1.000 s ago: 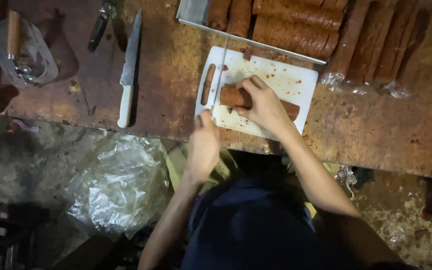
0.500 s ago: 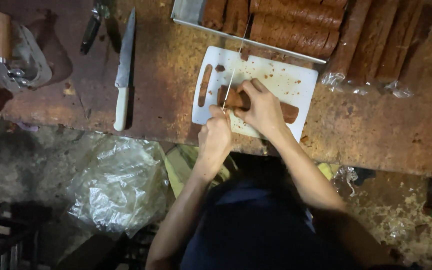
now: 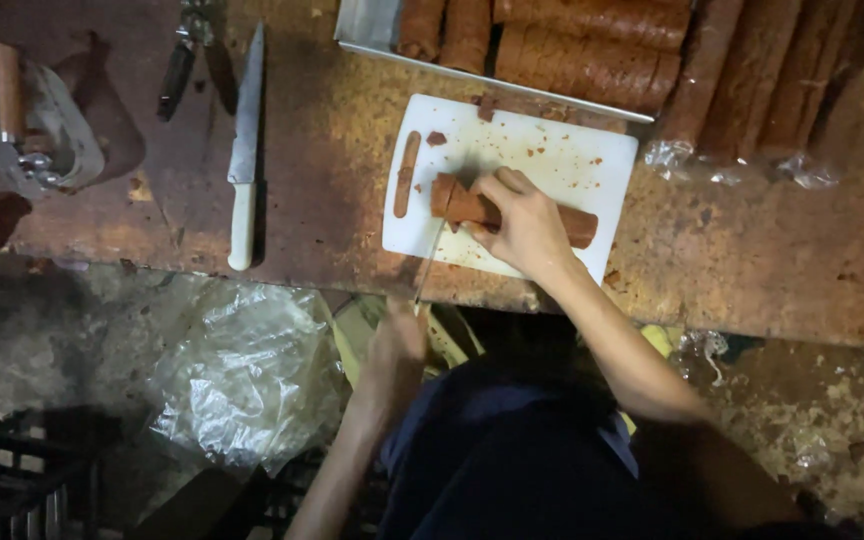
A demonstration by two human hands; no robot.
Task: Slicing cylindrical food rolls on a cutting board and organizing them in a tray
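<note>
Right hand (image 3: 524, 222) pressed over a brown log (image 3: 472, 207), fingers curled on it, on the white cutting board (image 3: 552, 160). Left hand (image 3: 394, 345) lower, off the table edge, closed on a thin knife (image 3: 430, 262) whose blade tip reaches the log's cut end. Left of the hands: a white-handled knife (image 3: 244, 150) flat on the table (image 3: 752, 260), pliers (image 3: 184, 60) beyond it. Above the right hand: a metal tray (image 3: 372, 30) of more logs. Wrapped logs (image 3: 752, 90) to its right. Crumpled clear plastic (image 3: 242, 370) beside the left arm.
</note>
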